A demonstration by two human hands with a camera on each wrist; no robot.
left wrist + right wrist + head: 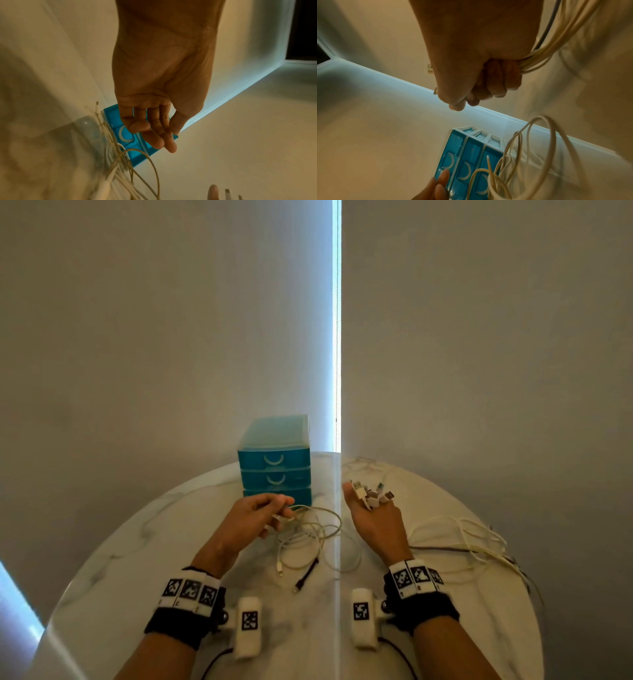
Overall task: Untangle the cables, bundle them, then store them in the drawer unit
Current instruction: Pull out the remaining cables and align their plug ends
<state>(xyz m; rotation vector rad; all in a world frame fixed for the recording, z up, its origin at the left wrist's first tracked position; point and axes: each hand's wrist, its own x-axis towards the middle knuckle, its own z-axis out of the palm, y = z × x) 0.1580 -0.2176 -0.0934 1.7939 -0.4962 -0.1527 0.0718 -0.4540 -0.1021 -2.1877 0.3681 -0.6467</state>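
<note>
Right hand (371,518) clenched round a fistful of cables (455,537), plug ends (371,493) bunched and poking up above the fingers, tails trailing off to the right over the counter (137,577). Left hand (255,517) lightly curled over a loose white coil (308,534) in the middle; head view suggests a pinch on a strand, wrist view shows relaxed fingers with nothing plainly in them, so grasp not settled. Dark cable end (306,573) lying free near the front. Drawer unit (275,462) upright at the back, all three drawers closed.

Step in hand, by the look of it: gathering ends before bundling. Best done by keeping plugs level in the right fist, feeding one strand at a time, drawing tails through slowly so loops fall open rather than knot.

Hard to make out: cable count, which strands cross in the coil, tails cut off at the counter's right edge, bottom drawer front behind the left hand.
</note>
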